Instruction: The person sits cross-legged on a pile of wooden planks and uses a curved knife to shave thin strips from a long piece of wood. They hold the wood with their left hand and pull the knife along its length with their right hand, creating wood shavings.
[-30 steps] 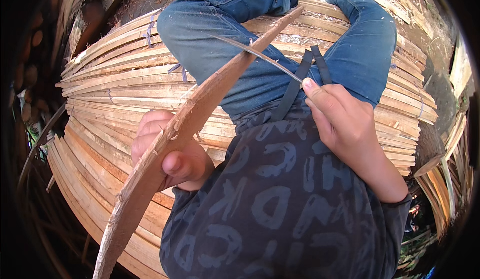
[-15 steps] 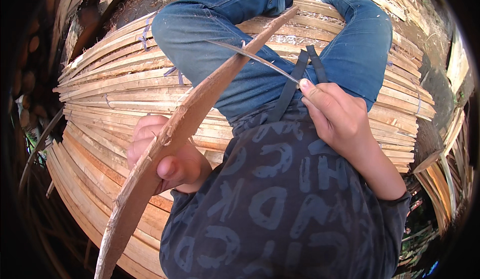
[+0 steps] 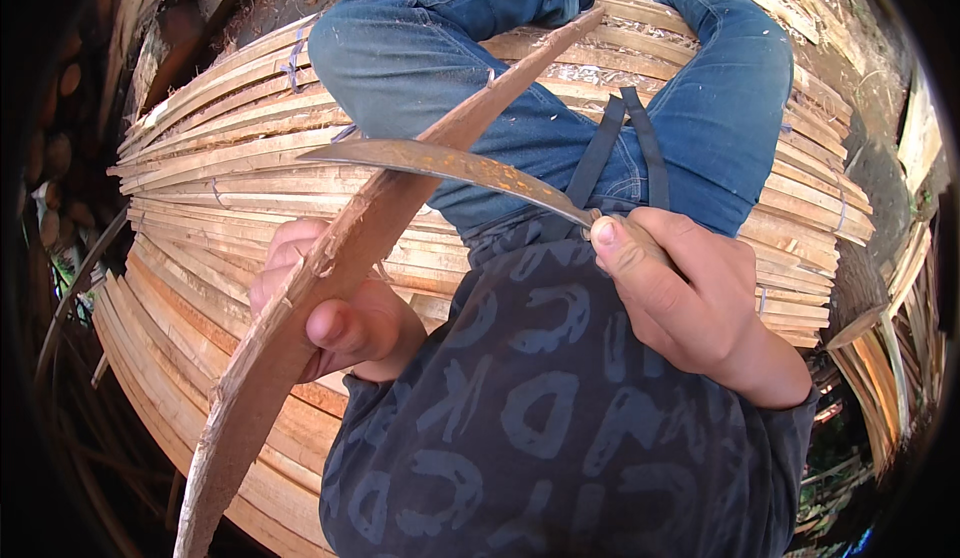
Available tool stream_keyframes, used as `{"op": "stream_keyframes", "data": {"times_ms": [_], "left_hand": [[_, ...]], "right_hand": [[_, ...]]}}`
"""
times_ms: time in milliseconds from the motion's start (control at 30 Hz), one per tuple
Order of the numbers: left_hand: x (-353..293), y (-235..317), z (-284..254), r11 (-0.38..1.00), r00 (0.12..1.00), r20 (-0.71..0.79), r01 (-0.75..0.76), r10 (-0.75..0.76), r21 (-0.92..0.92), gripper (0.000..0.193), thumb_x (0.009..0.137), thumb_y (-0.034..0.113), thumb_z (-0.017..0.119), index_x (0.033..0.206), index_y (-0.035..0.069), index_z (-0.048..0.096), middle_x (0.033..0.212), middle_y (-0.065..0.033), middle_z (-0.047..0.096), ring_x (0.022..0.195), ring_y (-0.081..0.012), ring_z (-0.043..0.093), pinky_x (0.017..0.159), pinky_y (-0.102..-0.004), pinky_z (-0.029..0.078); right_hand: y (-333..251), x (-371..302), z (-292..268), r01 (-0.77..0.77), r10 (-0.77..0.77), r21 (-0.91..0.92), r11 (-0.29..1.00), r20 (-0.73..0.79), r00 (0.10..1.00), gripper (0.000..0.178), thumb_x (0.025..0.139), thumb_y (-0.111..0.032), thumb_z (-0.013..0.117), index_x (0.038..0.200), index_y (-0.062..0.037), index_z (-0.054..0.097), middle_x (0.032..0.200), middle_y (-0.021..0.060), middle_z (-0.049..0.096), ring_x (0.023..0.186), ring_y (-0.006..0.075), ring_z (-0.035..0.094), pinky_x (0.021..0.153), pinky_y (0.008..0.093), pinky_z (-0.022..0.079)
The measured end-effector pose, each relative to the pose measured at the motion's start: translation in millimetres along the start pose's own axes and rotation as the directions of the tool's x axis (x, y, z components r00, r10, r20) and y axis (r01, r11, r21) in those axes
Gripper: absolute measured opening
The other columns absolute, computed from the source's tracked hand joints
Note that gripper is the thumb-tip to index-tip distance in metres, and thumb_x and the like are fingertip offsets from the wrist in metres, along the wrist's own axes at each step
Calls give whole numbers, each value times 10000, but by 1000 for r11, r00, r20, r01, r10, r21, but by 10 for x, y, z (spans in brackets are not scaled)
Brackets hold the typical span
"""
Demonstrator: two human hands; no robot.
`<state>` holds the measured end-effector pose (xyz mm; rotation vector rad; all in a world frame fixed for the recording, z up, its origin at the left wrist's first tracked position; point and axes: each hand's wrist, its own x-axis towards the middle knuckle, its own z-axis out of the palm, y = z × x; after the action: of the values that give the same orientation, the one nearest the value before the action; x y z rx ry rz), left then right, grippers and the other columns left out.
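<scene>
The long wooden strip runs slantwise from the lower left up across the lap, its upper end reaching past the knee. The left hand has its grip wrapped around the strip's middle. The right hand is closed on the handle of a rusty curved blade, whose edge lies across the strip's upper part. The strip's face looks rough and splintered, so the shaving seems only partly done. Below lies a wide stack of split slats, on which the person in jeans sits; outdoors, with logs at the dim left and more slats at right.
</scene>
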<state>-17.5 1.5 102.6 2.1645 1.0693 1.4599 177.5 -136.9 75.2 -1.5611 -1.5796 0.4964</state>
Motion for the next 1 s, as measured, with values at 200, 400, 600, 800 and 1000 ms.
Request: {"op": "stream_keyframes", "data": {"times_ms": [200, 400, 600, 800, 1000], "left_hand": [[-12, 28, -1, 999, 1000, 4, 26, -26, 33, 483, 944, 461, 602, 821, 8, 486, 660, -64, 519, 517, -168, 509, 519, -328, 453], [18, -31, -57, 995, 998, 15, 65, -66, 77, 506, 953, 465, 583, 826, -13, 476, 685, -130, 571, 534, -178, 559, 493, -309, 462], [-12, -54, -64, 997, 1000, -14, 23, -22, 68, 483, 954, 447, 590, 854, -16, 495, 685, -104, 559, 518, -168, 529, 487, -303, 451], [-11, -23, 21, 1000, 1000, -2, -24, 24, -2, 463, 960, 433, 587, 813, 4, 491, 664, -67, 524, 512, -157, 495, 500, -310, 444], [-5, 37, -11, 1000, 998, 56, 7, -8, 18, 478, 961, 448, 579, 797, 8, 486, 646, -68, 529, 533, -169, 520, 511, -320, 452]], "right_hand": [[304, -148, 107, -145, 145, -9, 989, 49, 988, 411, 763, 16, 684, 1165, -68, 668, 767, 56, 566, 545, 178, 551, 452, 292, 445], [172, -28, 15, -148, 158, -95, 984, 106, 982, 420, 757, 15, 683, 1168, -72, 669, 757, 58, 557, 543, 172, 544, 441, 288, 436], [81, 70, -77, -109, 115, -74, 991, 90, 989, 422, 756, -11, 680, 1172, -76, 676, 770, 73, 580, 526, 151, 547, 423, 264, 445], [-29, 96, -24, 50, -51, -12, 999, -80, 995, 429, 734, -25, 691, 1162, -54, 676, 770, 90, 575, 553, 115, 548, 408, 219, 435], [72, 25, -20, -44, 51, -105, 993, 60, 997, 446, 734, -17, 676, 1178, -59, 664, 738, 49, 520, 529, 123, 506, 409, 242, 414]]}}
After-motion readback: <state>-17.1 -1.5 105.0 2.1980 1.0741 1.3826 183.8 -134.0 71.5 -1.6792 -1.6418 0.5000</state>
